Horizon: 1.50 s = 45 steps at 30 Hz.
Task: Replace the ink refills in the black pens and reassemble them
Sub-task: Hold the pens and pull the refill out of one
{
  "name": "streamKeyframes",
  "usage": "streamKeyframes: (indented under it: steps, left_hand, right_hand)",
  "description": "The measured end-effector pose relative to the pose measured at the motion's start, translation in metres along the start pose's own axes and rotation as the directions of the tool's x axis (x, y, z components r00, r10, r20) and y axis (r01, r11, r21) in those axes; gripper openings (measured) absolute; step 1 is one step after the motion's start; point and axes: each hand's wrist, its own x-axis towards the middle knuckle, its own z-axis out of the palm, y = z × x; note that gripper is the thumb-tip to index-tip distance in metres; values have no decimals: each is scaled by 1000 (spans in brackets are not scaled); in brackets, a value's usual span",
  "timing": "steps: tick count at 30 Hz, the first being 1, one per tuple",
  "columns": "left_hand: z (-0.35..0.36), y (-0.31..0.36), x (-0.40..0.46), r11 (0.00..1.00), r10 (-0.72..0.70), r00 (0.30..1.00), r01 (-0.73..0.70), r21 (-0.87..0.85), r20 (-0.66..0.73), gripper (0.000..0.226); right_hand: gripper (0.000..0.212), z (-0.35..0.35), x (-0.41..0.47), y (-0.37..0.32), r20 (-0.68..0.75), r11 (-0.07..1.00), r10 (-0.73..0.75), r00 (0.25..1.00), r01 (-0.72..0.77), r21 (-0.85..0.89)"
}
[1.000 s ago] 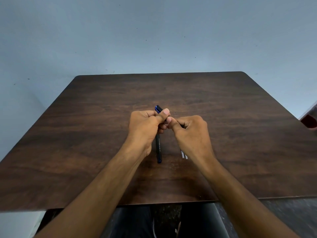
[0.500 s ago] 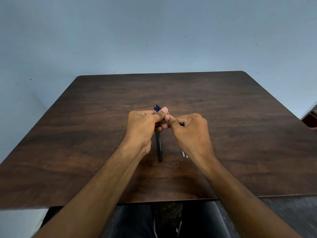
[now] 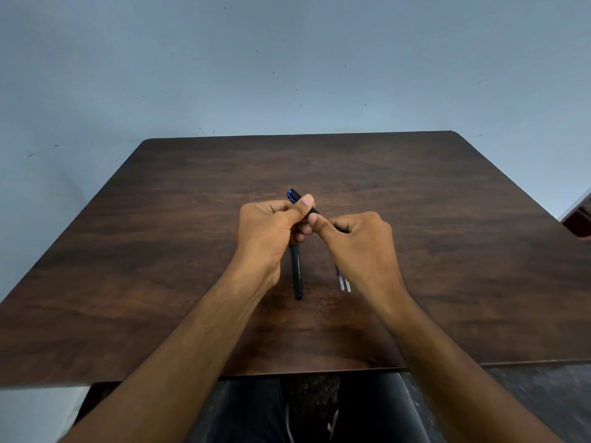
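Both fists clamp one pen (image 3: 299, 199): left hand (image 3: 271, 233) steady, right hand (image 3: 361, 241) at 3 o'clock should twist gently.

Dark wood-grain surface (image 3: 431, 225) with rounded far corners, set against a pale blue wall. Lying on it near the middle: one black pen (image 3: 296, 273), pointing roughly front to back, and just to its right two thin ink refills (image 3: 343, 282) side by side, their far ends hidden.
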Motion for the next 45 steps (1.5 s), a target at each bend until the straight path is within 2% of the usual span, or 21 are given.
streamKeyframes:
  steps: [4, 11, 13, 19, 23, 31, 36, 42, 45]
  left_hand:
    - [-1, 1, 1, 997, -8, 1000, 7, -83, -14, 21]
    - [-6, 6, 11, 989, -3, 992, -15, -144, -123, 24]
    - [-5, 6, 16, 996, 10, 996, -18, -92, -84, 21]
    - [28, -3, 22, 968, 20, 987, -59, 244, 161, 17]
    - [55, -4, 27, 875, -42, 970, -79, 477, 238, 18]
    - [94, 0, 39, 645, -90, 978, -86, 760, 187, 32]
    - [104, -3, 44, 515, -177, 969, -56, 855, 171, 36]
    - [102, -10, 52, 421, -122, 979, -98, 902, 163, 45]
    - [101, -11, 55, 413, -76, 983, -122, 903, 167, 44]
  right_hand:
    - [41, 1, -2, 0, -7, 999, 37, 999, -37, 6]
    - [31, -12, -3, 6, -16, 993, 120, 993, -120, 11]
    - [31, -19, -3, 8, -37, 990, 138, 990, -138, 19]
    - [29, -47, 0, 14, -96, 960, 256, 962, -242, 140]
    - [27, -65, 1, 23, -83, 931, 317, 945, -293, 219]
    - [25, -88, -1, 35, -19, 864, 426, 905, -400, 306]
    - [23, -86, 0, 40, 28, 850, 452, 892, -440, 288]
    - [22, -84, 3, 44, 54, 844, 458, 887, -453, 286]
    - [23, -81, 3, 45, 69, 841, 457, 887, -456, 290]
